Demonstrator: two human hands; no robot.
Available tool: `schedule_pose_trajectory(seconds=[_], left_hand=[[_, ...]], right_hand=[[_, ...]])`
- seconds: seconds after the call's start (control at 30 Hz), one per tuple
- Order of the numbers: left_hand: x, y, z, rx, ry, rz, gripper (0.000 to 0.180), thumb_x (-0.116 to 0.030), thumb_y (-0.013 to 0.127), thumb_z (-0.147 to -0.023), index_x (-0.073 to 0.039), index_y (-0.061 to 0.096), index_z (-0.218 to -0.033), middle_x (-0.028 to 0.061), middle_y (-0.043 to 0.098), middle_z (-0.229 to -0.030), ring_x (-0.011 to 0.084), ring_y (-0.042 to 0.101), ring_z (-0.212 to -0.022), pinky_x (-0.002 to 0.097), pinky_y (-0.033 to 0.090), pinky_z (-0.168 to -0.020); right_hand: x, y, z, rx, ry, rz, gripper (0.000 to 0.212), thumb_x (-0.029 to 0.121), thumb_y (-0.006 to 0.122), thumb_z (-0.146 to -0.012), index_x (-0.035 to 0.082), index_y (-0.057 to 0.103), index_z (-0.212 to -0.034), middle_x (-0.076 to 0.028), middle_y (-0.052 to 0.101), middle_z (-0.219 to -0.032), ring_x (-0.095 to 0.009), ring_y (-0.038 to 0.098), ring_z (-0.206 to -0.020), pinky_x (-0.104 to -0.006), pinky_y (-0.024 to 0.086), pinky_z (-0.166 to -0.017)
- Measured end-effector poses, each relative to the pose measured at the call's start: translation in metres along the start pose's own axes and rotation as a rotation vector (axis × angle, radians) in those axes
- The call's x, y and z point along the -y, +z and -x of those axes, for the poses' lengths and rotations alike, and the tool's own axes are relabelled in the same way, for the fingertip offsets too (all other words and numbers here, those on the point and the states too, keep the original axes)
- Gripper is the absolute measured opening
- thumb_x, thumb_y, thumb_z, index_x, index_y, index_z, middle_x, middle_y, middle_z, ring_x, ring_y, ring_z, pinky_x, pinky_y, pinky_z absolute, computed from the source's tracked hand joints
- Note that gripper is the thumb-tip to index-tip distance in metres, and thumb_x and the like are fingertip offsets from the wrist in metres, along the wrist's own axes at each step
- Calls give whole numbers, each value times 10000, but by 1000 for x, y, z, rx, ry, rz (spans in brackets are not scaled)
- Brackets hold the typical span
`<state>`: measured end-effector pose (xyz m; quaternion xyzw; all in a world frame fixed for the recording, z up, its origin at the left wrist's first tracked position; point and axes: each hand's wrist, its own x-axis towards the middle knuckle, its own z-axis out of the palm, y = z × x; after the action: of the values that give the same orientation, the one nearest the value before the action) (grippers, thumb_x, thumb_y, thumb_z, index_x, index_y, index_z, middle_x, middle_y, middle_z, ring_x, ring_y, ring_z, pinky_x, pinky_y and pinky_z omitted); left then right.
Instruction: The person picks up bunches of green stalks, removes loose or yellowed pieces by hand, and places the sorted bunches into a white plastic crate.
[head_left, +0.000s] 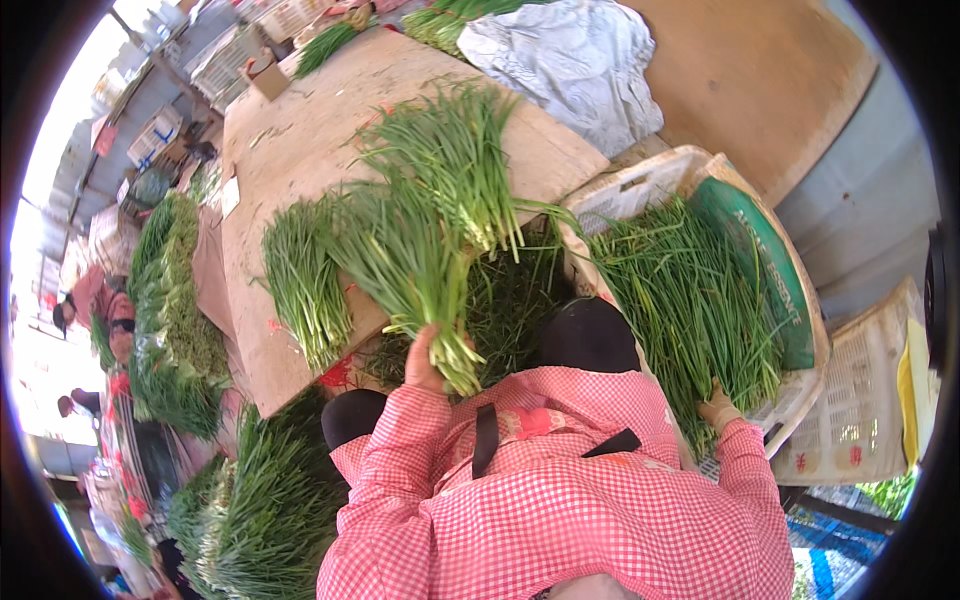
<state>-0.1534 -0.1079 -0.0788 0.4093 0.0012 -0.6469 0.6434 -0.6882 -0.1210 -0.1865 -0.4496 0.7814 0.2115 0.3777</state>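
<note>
My left hand [424, 362] is closed round the lower stems of a bunch of garlic chives [412, 255], its leaves fanning over the table edge. Two more bunches lie on the wooden table: a smaller bunch [305, 285] to the left and a larger bunch [455, 160] farther back. On the right, my right hand [719, 407] is down in a white plastic crate [818, 345] heaped with loose garlic chives [690, 300]. Its thumb lies over the stems, and the fingers seem closed on some of them, partly hidden by leaves.
The wooden table [300, 165] stretches ahead, with a pale cloth [570, 60] at its far right. A green panel [750, 265] lines the crate's right side. Stacked chives [265, 510] stand at my lower left. Farther left, another person [105, 310] works beside heaped greens [180, 300].
</note>
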Motion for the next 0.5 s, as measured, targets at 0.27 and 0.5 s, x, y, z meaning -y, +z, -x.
schedule_pose_trajectory(seconds=[0.27,0.5], left_hand=[[16,-25,-2,161,-145,203,365,-206,626,-788,10,524,-1065,134,617,-882,264,631,-705,400,554,-628],[-1,-22,13,284,-190,218,423,-224,666,-754,11,523,-1075,141,613,-906,256,630,-745,394,549,-676]], right_hand=[[63,-65,87,158,9,521,918,400,653,-741,90,120,-1420,-174,260,-1424,-300,289,-1305,-380,270,-1068],[153,-90,114,-221,-954,-157,504,189,575,-844,-8,395,-1272,-87,614,-926,-149,578,-791,-257,455,-775]])
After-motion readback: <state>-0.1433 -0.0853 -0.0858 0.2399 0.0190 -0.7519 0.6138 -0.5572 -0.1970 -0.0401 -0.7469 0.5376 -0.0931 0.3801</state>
